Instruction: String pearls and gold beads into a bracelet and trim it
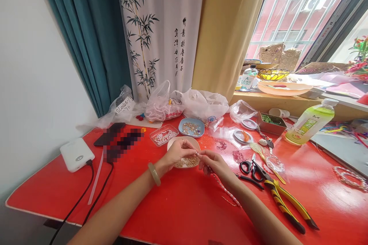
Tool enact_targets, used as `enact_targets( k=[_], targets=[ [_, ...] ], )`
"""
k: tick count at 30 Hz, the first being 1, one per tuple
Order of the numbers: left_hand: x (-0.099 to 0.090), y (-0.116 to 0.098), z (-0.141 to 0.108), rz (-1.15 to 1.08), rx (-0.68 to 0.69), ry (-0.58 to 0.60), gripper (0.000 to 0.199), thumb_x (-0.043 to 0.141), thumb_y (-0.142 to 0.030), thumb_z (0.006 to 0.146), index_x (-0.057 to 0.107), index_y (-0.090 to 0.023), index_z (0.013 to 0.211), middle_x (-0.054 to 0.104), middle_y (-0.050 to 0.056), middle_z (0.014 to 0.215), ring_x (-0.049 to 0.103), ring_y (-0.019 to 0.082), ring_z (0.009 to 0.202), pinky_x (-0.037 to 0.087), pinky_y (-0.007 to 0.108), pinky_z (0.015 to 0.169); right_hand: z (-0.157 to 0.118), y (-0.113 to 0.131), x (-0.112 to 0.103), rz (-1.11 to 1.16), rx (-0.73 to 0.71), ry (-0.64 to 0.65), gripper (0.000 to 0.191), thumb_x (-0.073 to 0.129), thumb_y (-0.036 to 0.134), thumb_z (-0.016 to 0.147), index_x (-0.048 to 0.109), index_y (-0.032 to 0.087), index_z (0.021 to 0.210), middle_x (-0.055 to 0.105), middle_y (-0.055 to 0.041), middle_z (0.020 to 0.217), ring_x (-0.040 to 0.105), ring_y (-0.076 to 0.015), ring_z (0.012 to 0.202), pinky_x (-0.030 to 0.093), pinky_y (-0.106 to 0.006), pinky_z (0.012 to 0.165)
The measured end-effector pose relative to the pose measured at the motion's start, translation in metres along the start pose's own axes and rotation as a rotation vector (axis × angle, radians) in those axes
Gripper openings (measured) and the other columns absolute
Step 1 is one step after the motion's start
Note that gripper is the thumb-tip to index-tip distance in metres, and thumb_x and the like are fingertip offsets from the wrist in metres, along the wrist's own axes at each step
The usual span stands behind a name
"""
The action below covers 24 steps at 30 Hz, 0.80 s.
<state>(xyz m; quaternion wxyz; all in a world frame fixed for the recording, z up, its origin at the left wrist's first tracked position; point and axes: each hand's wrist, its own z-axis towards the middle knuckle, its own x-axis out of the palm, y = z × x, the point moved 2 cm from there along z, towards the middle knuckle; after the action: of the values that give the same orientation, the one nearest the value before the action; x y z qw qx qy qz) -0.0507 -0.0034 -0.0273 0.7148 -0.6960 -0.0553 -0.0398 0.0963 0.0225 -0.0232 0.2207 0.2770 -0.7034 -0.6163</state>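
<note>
My left hand (178, 153), a pale bangle on its wrist, is closed in a pinch above a white dish (169, 146) of small gold beads (186, 162). What its fingertips hold is too small to make out. Touching it from the right, my right hand (215, 164) is closed on a beaded strand (225, 190). The strand's pink and white length runs out under the palm and lies along the red table (172, 206). Just behind the dish are a clear tray of pearly beads (164, 137) and a blue dish (181, 122) with mixed beads.
Pliers (287, 201) with yellow and black handles, black scissors (251, 168) and a green drink bottle (312, 121) are on the right. Plastic bags (204, 103) line the back edge. A white box (77, 154) with a black cable sits at the left.
</note>
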Motion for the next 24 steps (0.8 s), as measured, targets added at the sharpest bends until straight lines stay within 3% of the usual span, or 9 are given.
enact_targets(
  k=[12,19,24],
  targets=[
    [-0.0039,-0.0003,0.0001,-0.083,-0.013,-0.125,0.021,0.07,-0.023,0.057,0.057,-0.012,0.07,0.061,0.002,0.066,0.057,0.01,0.061,0.046,0.026,0.066,0.0033,-0.0038,-0.001,0.021,0.014,0.001,0.021,0.053,0.037,0.07,0.051,0.016,0.069,0.057,0.0033,0.05,0.043,-0.0054,0.037,0.026,-0.018,0.039],
    [-0.0007,0.001,0.0004,-0.021,0.018,-0.048,0.017,0.07,-0.023,0.057,0.06,-0.012,0.067,0.061,0.003,0.068,0.056,0.011,0.065,0.045,0.025,0.067,-0.0006,0.0032,-0.0004,0.025,0.003,-0.063,0.028,0.057,0.043,0.067,0.055,0.016,0.076,0.058,0.0032,0.059,0.047,-0.0055,0.04,0.03,-0.019,0.041],
    [0.001,0.0016,0.0007,-0.007,0.025,-0.049,0.017,0.07,-0.023,0.056,0.061,-0.012,0.066,0.062,0.003,0.067,0.056,0.012,0.064,0.046,0.026,0.066,0.0005,0.0015,-0.0019,-0.012,-0.005,-0.068,0.02,0.058,0.036,0.065,0.056,0.016,0.068,0.056,0.0039,0.056,0.047,-0.0054,0.04,0.032,-0.019,0.043]
  ],
)
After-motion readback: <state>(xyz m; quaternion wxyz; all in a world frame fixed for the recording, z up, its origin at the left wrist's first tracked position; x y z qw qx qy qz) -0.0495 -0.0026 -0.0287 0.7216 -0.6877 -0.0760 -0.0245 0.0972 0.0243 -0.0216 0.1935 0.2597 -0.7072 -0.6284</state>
